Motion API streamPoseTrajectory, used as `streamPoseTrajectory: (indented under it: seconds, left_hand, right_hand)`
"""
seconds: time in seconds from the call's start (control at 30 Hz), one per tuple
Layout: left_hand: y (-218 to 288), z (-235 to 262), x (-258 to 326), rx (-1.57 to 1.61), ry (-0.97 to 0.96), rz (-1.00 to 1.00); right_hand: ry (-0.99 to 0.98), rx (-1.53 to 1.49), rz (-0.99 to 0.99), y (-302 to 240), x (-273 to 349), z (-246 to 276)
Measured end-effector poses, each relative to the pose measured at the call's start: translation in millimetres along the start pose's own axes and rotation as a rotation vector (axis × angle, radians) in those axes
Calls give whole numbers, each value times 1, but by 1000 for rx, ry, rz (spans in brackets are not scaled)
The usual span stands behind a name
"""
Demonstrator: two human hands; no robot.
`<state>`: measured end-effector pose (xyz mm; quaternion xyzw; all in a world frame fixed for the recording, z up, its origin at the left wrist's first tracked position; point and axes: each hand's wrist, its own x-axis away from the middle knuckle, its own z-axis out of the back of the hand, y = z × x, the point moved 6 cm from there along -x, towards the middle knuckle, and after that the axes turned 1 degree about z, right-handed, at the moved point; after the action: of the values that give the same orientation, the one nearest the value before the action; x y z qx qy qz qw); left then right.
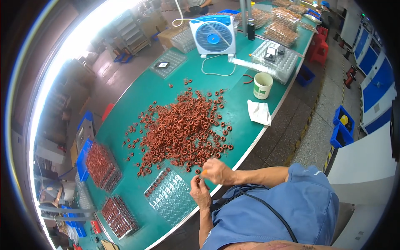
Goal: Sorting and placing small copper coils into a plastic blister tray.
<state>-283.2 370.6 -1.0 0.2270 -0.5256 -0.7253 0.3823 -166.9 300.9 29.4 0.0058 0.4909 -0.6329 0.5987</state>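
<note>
My left hand is closed at the table's near edge, its fingertips pinching a small reddish-brown ring coil. Just above it, my right hand is closed around a small orange thing; its kind is mostly hidden by the fingers. The two hands nearly touch. Beyond them spreads a large heap of reddish-brown ring coils with thin wire leads. Left of my hands lies a clear plastic blister tray, coils filling a row or so along its far left side.
Stacked trays full of coils and another filled stack stand at the left. A white cup, a white cloth and red-handled pliers lie right of the heap. Farther back are a blue-white fan and clear trays.
</note>
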Motion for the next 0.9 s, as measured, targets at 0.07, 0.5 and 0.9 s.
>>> streamPoseTrajectory:
  seconds: [0.07,0.5,0.9]
  left_hand:
    - [-1,3,-3,-28,109,-134]
    - [5,-3,-2,674,-209,125]
    - [5,4,-13,785,-17,209]
  right_hand:
    - [-43,191,155,-27,-1,-5]
    - [-75,-737,-523,36,9,-9]
    - [-296,-915,-825,39,23,-41]
